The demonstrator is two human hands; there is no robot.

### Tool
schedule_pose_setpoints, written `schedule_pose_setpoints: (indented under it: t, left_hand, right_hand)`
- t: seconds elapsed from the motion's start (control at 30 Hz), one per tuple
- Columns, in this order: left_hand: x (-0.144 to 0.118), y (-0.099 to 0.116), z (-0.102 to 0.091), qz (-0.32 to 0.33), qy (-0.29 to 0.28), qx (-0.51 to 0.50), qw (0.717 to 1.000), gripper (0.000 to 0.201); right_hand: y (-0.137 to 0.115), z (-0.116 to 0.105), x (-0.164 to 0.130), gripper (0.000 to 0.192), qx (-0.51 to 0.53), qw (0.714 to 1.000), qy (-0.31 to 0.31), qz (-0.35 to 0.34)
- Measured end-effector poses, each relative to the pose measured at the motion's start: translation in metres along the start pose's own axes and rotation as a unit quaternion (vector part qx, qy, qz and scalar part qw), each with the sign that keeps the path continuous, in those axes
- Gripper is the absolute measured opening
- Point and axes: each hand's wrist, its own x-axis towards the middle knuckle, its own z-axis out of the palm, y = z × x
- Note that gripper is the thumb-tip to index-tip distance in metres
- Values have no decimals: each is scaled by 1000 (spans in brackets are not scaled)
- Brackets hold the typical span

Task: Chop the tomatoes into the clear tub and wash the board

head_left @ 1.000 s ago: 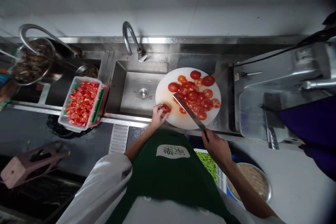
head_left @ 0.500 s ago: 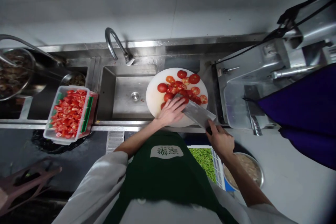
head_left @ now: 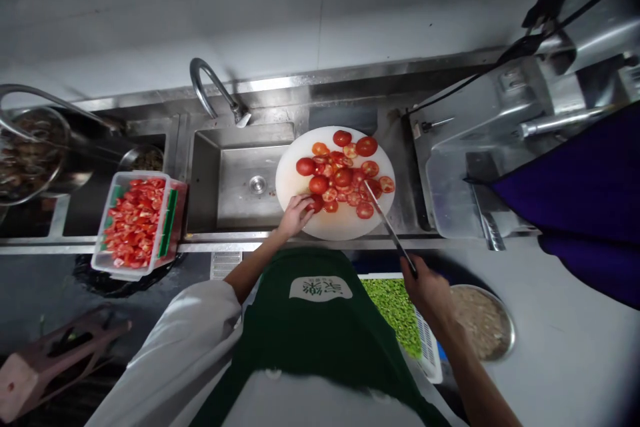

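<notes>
A round white cutting board (head_left: 300,181) lies over the sink's right edge, covered with several tomato halves and slices (head_left: 345,177). My left hand (head_left: 295,215) rests at the board's near left edge, fingers closed around a tomato piece (head_left: 315,203). A cleaver (head_left: 383,217) is gripped by its handle in my right hand (head_left: 427,290), near the counter's front edge. The blade stands edge-on over the board's right side, its tip among the slices.
A clear plastic tub of cut tomatoes (head_left: 137,223) sits left of the steel sink (head_left: 240,177) and tap (head_left: 215,90). A slicing machine (head_left: 500,147) stands at right. A basket of green pieces (head_left: 400,310) and a metal bowl (head_left: 483,330) sit below the counter.
My left hand has drawn back from the pile to the board's left edge and taken a tomato piece. The cleaver has turned from flat beside the pile to edge-on, and my right hand has pulled back.
</notes>
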Motion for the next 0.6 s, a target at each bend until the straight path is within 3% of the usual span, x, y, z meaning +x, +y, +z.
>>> schedule_pose_setpoints:
  t: [0.1, 0.23, 0.3, 0.4, 0.43, 0.6]
  left_hand:
    - [-16, 3, 11, -47, 33, 3, 998, 22]
    - [-16, 7, 12, -81, 140, 6, 987, 20]
    - [-9, 6, 14, -68, 118, 10, 991, 26]
    - [0, 3, 19, -29, 12, 8, 999, 45]
    - [0, 1, 22, -31, 3, 3, 1000, 46]
    - [-22, -1, 29, -98, 140, -15, 985, 33]
  right_hand:
    - [-27, 6, 4, 36, 16, 996, -74, -37]
    - [-46, 5, 6, 30, -18, 987, -153, -53]
    - [-44, 3, 6, 28, -38, 982, -180, -52]
    - [-36, 1, 4, 26, -65, 975, -209, -47]
    - [-35, 0, 4, 26, -70, 973, -214, -45]
    - [-50, 4, 6, 28, -59, 976, -202, -54]
